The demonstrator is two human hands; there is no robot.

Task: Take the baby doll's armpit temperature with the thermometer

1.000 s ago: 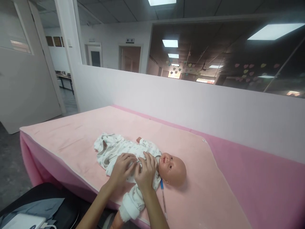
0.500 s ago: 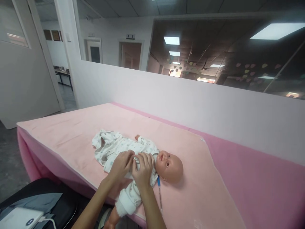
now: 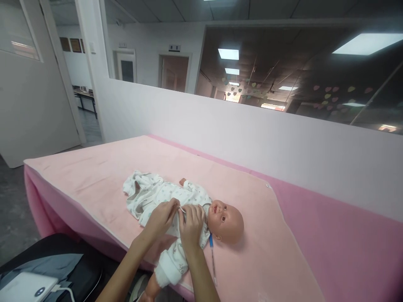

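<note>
A baby doll [image 3: 227, 219] lies on its back on a pale pink blanket [image 3: 94, 176], head to the right. It wears a white printed romper [image 3: 157, 195]. My left hand [image 3: 161, 218] and my right hand [image 3: 191, 224] rest side by side on the doll's chest. Both pinch the romper's front edge between fingers and thumb. One sleeved doll arm [image 3: 168, 262] hangs over the near edge of the table. A thin pen-like stick with a blue end [image 3: 212, 256] lies beside the doll's neck.
A deeper pink cover [image 3: 346, 235] spreads over the table to the right. A white partition wall [image 3: 252, 130] runs behind the table. A white device with a cable [image 3: 28, 287] sits on a dark seat at the lower left.
My hands have drawn closer together on the doll's chest and now pinch the romper's edge. The view has shifted slightly.
</note>
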